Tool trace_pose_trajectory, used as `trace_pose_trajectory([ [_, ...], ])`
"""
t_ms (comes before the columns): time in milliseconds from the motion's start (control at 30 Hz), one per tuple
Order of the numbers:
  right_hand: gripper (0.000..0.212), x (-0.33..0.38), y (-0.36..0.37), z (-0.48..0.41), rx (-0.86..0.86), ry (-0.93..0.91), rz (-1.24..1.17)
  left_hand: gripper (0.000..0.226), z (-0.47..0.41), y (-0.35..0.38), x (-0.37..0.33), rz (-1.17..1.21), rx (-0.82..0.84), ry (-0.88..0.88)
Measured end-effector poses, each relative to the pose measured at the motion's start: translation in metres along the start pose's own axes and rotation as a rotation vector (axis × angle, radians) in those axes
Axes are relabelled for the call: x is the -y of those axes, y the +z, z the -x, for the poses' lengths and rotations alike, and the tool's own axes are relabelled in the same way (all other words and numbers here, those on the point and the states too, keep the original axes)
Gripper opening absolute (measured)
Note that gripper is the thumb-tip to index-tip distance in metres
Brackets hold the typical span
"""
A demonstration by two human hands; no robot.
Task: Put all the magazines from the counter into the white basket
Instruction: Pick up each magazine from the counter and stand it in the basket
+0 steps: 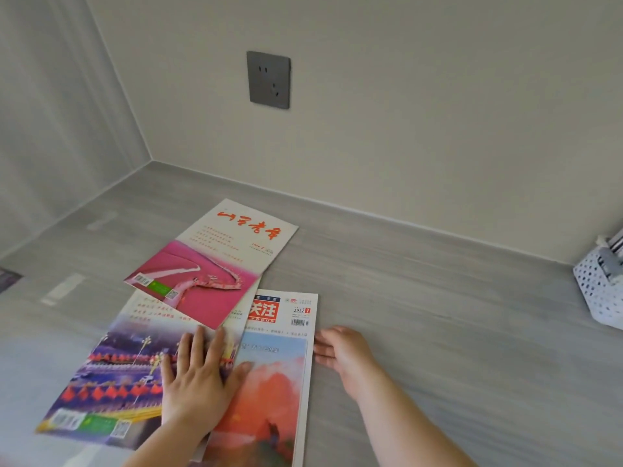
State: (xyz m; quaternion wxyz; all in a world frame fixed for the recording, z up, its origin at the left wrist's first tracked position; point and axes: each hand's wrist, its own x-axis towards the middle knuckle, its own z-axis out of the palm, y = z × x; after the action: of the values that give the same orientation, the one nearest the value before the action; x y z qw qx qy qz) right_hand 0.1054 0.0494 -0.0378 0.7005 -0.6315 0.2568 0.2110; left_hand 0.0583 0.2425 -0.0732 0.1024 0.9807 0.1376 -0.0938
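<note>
Three magazines lie overlapping on the grey counter (421,318). A pink-and-cream magazine (215,264) is on top at the back. Under it are a purple-and-red magazine (111,372) at the left and an orange-covered magazine (273,375) at the right. My left hand (199,375) lies flat with fingers spread across the purple and orange covers. My right hand (340,352) is at the right edge of the orange magazine, fingers touching that edge, holding nothing. The white basket (596,291), dotted with holes, stands at the far right edge, partly cut off.
The counter sits in a corner with walls at the back and left. A grey wall socket (268,79) is on the back wall. Something grey and striped stands in the basket. A dark object (8,279) shows at the left edge.
</note>
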Motion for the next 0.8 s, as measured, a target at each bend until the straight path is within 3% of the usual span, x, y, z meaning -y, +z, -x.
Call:
trace_pose_trajectory([
  [67,0.015,0.001,0.002,-0.003,-0.013,0.011,0.031,0.085,0.000,-0.001,0.000,0.008,-0.001,-0.003],
  [167,0.022,0.004,0.011,-0.003,0.003,0.037,0.205,0.124,0.002,-0.004,-0.002,0.019,-0.002,-0.008],
  [233,0.023,0.004,0.020,-0.003,0.037,0.040,0.366,0.130,0.002,-0.003,0.000,0.022,-0.028,-0.020],
  [300,0.019,0.001,0.026,-0.004,0.073,-0.033,0.571,0.116,0.002,-0.002,0.000,0.064,-0.033,-0.021],
  [400,0.029,-0.005,0.028,-0.004,0.077,-0.191,0.742,0.076,0.001,-0.001,-0.001,0.083,-0.031,-0.023],
  [533,0.027,-0.008,0.018,0.001,0.022,-0.318,0.630,0.069,0.000,-0.004,-0.003,0.088,-0.025,-0.010],
  [667,0.021,0.004,-0.022,0.013,-0.014,-0.323,0.412,0.066,-0.003,-0.008,-0.011,0.087,0.010,-0.006],
  [800,0.021,0.022,-0.072,0.029,-0.056,-0.372,0.285,0.065,-0.004,-0.022,-0.038,0.242,-0.014,-0.006],
])
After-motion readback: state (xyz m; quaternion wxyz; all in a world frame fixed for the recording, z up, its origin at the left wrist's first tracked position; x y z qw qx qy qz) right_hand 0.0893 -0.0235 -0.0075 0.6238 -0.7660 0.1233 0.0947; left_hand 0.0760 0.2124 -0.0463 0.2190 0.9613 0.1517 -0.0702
